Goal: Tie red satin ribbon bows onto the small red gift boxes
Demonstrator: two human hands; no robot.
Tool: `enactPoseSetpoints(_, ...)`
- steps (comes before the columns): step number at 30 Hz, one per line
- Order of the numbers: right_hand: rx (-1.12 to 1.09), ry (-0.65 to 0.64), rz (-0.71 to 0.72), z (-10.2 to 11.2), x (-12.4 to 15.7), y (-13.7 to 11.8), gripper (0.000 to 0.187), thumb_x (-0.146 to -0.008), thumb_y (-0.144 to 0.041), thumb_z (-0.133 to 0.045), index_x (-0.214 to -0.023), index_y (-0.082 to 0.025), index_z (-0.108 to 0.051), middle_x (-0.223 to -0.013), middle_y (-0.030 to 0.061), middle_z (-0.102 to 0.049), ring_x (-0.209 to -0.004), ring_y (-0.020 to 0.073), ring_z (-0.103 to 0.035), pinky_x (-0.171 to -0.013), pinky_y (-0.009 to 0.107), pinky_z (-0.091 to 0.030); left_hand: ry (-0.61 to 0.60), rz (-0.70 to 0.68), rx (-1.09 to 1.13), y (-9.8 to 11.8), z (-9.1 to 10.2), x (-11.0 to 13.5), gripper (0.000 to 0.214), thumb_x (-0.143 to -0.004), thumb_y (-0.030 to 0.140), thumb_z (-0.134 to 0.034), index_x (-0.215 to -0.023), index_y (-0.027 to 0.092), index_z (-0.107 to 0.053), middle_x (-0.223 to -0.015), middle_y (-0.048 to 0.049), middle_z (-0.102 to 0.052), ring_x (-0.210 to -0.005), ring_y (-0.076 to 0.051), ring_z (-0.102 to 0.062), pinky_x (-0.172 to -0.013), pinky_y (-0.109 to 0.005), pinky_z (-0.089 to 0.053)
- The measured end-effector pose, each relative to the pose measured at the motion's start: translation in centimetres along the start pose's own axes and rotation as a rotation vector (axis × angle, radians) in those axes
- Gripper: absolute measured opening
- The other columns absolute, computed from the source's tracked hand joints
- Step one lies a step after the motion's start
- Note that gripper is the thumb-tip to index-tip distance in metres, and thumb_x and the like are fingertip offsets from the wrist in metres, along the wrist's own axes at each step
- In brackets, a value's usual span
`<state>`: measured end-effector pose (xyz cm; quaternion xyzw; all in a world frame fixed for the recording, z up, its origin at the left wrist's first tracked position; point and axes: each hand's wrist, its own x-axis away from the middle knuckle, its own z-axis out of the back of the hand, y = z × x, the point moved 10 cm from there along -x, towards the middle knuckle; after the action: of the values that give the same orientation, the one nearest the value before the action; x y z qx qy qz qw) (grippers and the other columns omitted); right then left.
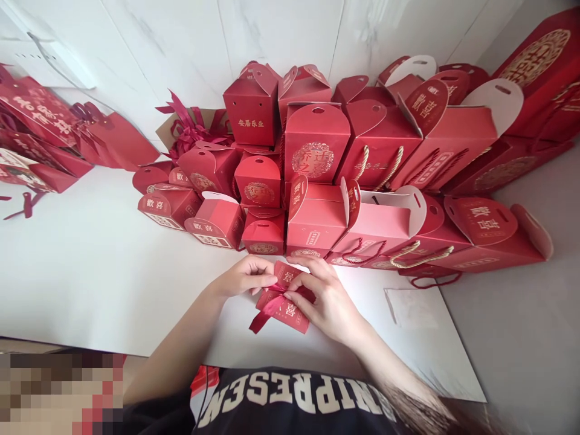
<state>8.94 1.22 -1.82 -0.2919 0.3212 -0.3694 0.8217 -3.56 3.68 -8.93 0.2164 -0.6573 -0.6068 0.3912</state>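
A small red gift box (296,321) with pale printed characters is held just above the white table, close to my body. A dark red ribbon (265,314) crosses its middle, one tail hanging toward the lower left. My left hand (249,275) pinches the ribbon at the box's left side, thumb against forefinger. From the right, my right hand (324,296) pinches the ribbon near the box's centre between thumb and forefinger, its other fingers reaching over the far end. Whether the ribbon is knotted there is hidden by my fingers.
Stacked red gift boxes (317,145) fill the table's back, some with rope handles. A bundle of dark red ribbons (190,130) lies behind them at left. Red bags (45,121) stand far left, with a loose ribbon bow (27,204) before them. The white table (90,272) meets a grey wall at right.
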Motion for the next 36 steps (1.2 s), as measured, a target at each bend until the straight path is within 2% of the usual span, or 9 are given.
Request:
enactPoseSetpoints(7, -0.056, -0.025, -0.022, -0.1, 0.0, 0.5, 0.005, -0.091, -0.026, -0.065, -0.093, -0.022, -0.062, -0.133, 0.0062, -0.06, -0.129, 0.0248, -0.05, -0.108, 0.043, -0.04, -0.064, -0.037, -0.003, -0.1, 0.1, 0.2, 0.039, -0.088, 0.045, -0.062, -0.065, 0.015, -0.054, -0.052, 0.0029, -0.047, -0.047, -0.008, -0.039, -0.049, -0.023, -0.027)
enactPoseSetpoints(10, -0.09, -0.028, -0.016, 1.1, 0.6, 0.4, 0.021, -0.094, -0.031, -0.062, -0.113, -0.023, -0.06, -0.134, 0.0086, -0.058, -0.127, 0.0236, -0.051, -0.106, 0.04, -0.042, -0.008, -0.132, -0.079, 1.5, 1.2, 1.3, 0.035, -0.083, 0.048, -0.068, -0.099, 0.017, -0.061, -0.067, 0.0022, -0.052, -0.058, -0.01, -0.045, -0.054, -0.023, -0.034)
enactPoseSetpoints(13, -0.119, 0.022, -0.076, 2.9, 1.6, 1.4, 0.02, -0.099, -0.029, -0.053, -0.118, -0.023, -0.057, -0.125, 0.0078, -0.061, -0.119, 0.0212, -0.056, -0.1, 0.035, -0.044, 0.039, -0.208, -0.266, 3.2, 1.6, 2.7, 0.076, -0.066, 0.048, -0.083, -0.131, 0.025, -0.05, -0.105, -0.0053, -0.059, -0.088, -0.018, -0.057, -0.075, -0.029, -0.047)
enactPoseSetpoints(16, -0.129, 0.101, -0.126, 4.2, 2.4, 2.8, 0.016, -0.1, -0.028, -0.05, -0.114, -0.024, -0.058, -0.118, 0.0059, -0.063, -0.111, 0.0197, -0.059, -0.095, 0.032, -0.045, 0.001, -0.169, -0.441, 2.8, 0.2, 3.1, 0.107, -0.057, 0.043, -0.09, -0.148, 0.033, -0.034, -0.149, -0.0116, -0.039, -0.129, -0.031, -0.047, -0.104, -0.041, -0.043)
enactPoseSetpoints(18, -0.136, 0.124, -0.136, 4.3, 2.7, 3.5, 0.015, -0.1, -0.028, -0.051, -0.112, -0.024, -0.058, -0.116, 0.0049, -0.064, -0.109, 0.0191, -0.06, -0.093, 0.031, -0.045, -0.01, -0.132, -0.437, 1.8, -0.8, 2.8, 0.123, -0.058, 0.044, -0.089, -0.156, 0.034, -0.015, -0.159, -0.0128, -0.026, -0.14, -0.035, -0.038, -0.11, -0.045, -0.04)
enactPoseSetpoints(20, -0.143, 0.139, -0.133, 4.3, 2.7, 4.0, 0.014, -0.1, -0.028, -0.052, -0.111, -0.024, -0.059, -0.114, 0.0045, -0.064, -0.108, 0.019, -0.06, -0.092, 0.031, -0.046, -0.008, -0.136, -0.4, 1.2, -1.7, 2.1, 0.13, -0.059, 0.046, -0.089, -0.157, 0.032, -0.004, -0.16, -0.0147, -0.026, -0.142, -0.036, -0.037, -0.111, -0.047, -0.039)
enactPoseSetpoints(26, -0.149, 0.189, -0.114, 4.4, 3.0, 4.6, 0.012, -0.099, -0.027, -0.052, -0.106, -0.024, -0.062, -0.105, 0.004, -0.067, -0.1, 0.0188, -0.062, -0.088, 0.031, -0.046, -0.018, -0.299, -0.462, 3.6, -2.2, 2.7, 0.114, -0.047, 0.046, -0.093, -0.145, 0.025, -0.039, -0.14, -0.0155, -0.049, -0.128, -0.037, -0.051, -0.107, -0.048, -0.044)
enactPoseSetpoints(31, -0.178, 0.286, -0.147, 5.4, 3.5, 5.5, 0.012, -0.099, -0.028, -0.053, -0.102, -0.024, -0.064, -0.096, 0.0021, -0.068, -0.09, 0.0174, -0.063, -0.082, 0.03, -0.047, 0.216, -0.344, -0.326, 6.8, 0.3, 5.8, 0.116, -0.049, 0.044, -0.091, -0.148, 0.026, -0.033, -0.144, -0.0154, -0.048, -0.128, -0.04, -0.052, -0.104, -0.05, -0.047)
enactPoseSetpoints(36, -0.164, 0.393, -0.173, 6.5, 4.3, 6.3, 0.012, -0.097, -0.029, -0.055, -0.095, -0.023, -0.065, -0.088, 0.0019, -0.068, -0.082, 0.017, -0.064, -0.077, 0.029, -0.047, 0.519, -0.418, -0.37, 9.8, -0.5, 7.2, 0.109, -0.054, 0.036, -0.089, -0.147, 0.028, -0.033, -0.144, -0.0139, -0.048, -0.129, -0.039, -0.052, -0.105, -0.052, -0.048)
